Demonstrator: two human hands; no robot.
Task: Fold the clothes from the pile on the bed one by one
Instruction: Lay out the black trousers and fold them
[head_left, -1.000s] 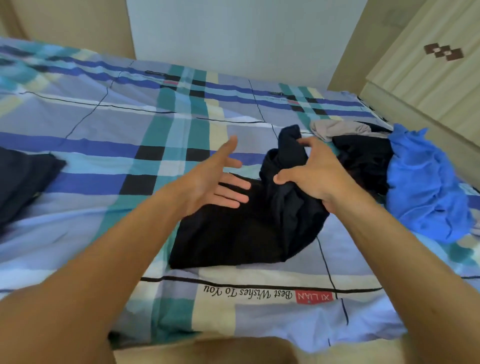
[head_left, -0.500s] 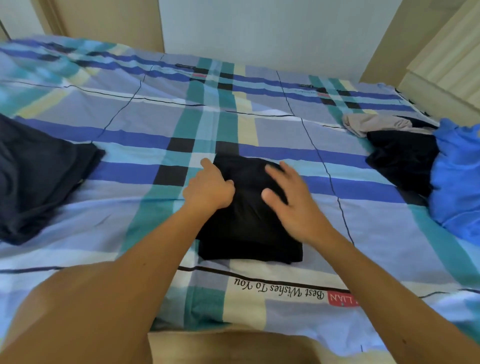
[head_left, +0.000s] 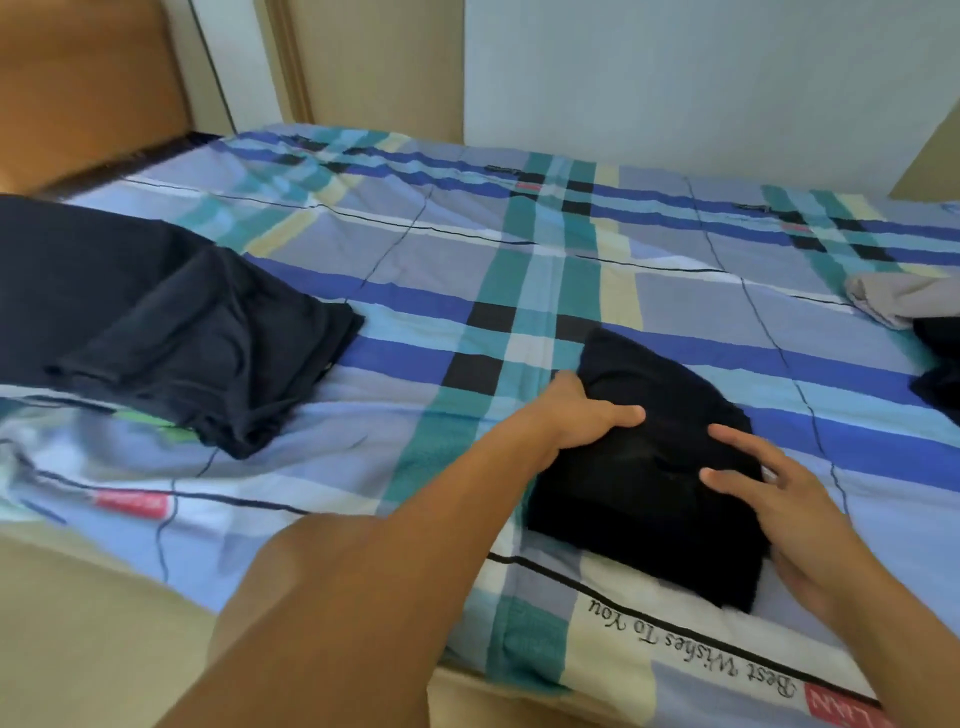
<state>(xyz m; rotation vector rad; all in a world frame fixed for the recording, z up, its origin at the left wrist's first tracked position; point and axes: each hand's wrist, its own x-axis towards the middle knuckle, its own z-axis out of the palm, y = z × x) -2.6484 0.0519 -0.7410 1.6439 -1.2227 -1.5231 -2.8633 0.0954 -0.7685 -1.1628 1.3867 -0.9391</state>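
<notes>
1. A bed (head_left: 675, 291) under a blue, teal and cream plaid sheet is seen against a pale wall (head_left: 675, 78). A wooden headboard (head_left: 88, 78) is seen at the far left.
2. A black garment (head_left: 639, 499), folded into a compact packet, is laid near the bed's front edge, right of centre.
3. Its left edge is held by the left hand (head_left: 576, 415). That grip is clamped on the cloth, with the thumb laid on top and the fingers hidden at the edge.
4. Its right part is touched by the right hand (head_left: 789, 519). That grip is apart, the fingers being straight and spread on the fabric, and nothing is held.
5. Just in front of the garment, a black line and the lettering (head_left: 691, 660) "Best Wishes To You" are printed on the sheet, with a red label (head_left: 836, 709) beside them.
6. Well apart to the left, a navy stack (head_left: 182, 332) of folded clothes is laid on the bed. A green strip (head_left: 150, 418) is seen under its near edge.
7. At the right edge, the pile (head_left: 937, 374) is cut off by the frame. Only a grey cloth (head_left: 904, 301) touching a dark one can be made out.
</notes>
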